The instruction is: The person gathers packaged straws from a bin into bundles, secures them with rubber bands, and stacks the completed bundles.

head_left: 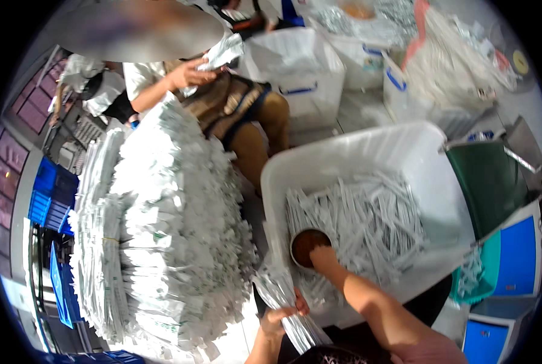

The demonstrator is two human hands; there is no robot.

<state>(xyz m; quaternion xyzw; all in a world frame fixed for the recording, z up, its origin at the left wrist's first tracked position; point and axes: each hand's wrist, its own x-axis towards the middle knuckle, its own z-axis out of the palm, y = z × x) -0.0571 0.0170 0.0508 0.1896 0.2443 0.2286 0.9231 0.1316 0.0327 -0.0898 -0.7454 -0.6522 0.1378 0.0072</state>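
Note:
My left hand point(284, 313) is closed around a bundle of long, thin silver-and-white packets point(302, 332) at the near edge of a large white tub point(359, 147). My right hand point(325, 258) reaches into a round bowl point(294, 247) with reddish-brown contents that I cannot make out. Its fingers are hidden in there. Many loose slim white packets point(377, 221) lie in the tub around the bowl. To the left rises a tall pile of white packet bundles point(168, 242).
Across from me sits a person whose hand point(193, 73) holds white packets. Behind the tub stand a white bin with a blue handle point(301, 100) and a large white sack point(450, 64). At right are a green panel point(486, 182), a teal basket point(488, 273) and blue-fronted drawers point(518, 258).

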